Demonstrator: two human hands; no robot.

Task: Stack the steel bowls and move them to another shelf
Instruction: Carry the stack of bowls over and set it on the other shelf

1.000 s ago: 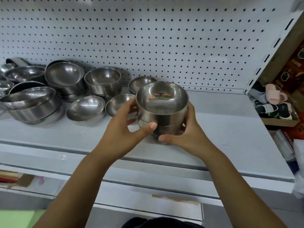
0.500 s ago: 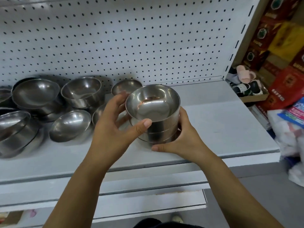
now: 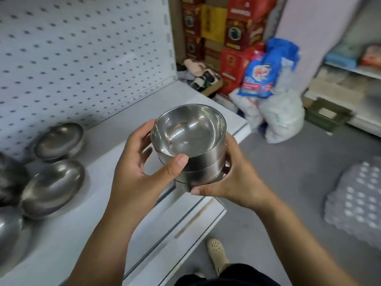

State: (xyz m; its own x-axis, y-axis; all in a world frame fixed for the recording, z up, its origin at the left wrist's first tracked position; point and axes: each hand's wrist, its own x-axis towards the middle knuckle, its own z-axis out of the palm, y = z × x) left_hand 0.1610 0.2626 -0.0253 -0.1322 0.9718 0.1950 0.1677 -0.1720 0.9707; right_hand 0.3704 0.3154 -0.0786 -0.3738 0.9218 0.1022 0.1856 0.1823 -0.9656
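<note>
A stack of steel bowls (image 3: 191, 141), nested one inside another, is held in the air above the front edge of the white shelf (image 3: 115, 153). My left hand (image 3: 140, 172) grips its left side, thumb across the front wall. Cupping the right side and bottom is my right hand (image 3: 231, 182). Loose steel bowls lie on the shelf at the left: one near the pegboard (image 3: 59, 141), one tilted in front of it (image 3: 52, 186), and another cut off by the frame edge (image 3: 8, 228).
White pegboard (image 3: 82, 48) backs the shelf. Red and yellow cartons (image 3: 231, 34), plastic bags (image 3: 266, 75) and a white sack (image 3: 282, 112) sit on the grey floor at the right. Another shelf unit (image 3: 350, 71) stands far right. A bubble-textured sheet (image 3: 358, 201) lies on the floor.
The stack has come off the shelf and swung right with both hands, now over the shelf's front corner. The view has turned right, so the floor and the far shelf unit appear.
</note>
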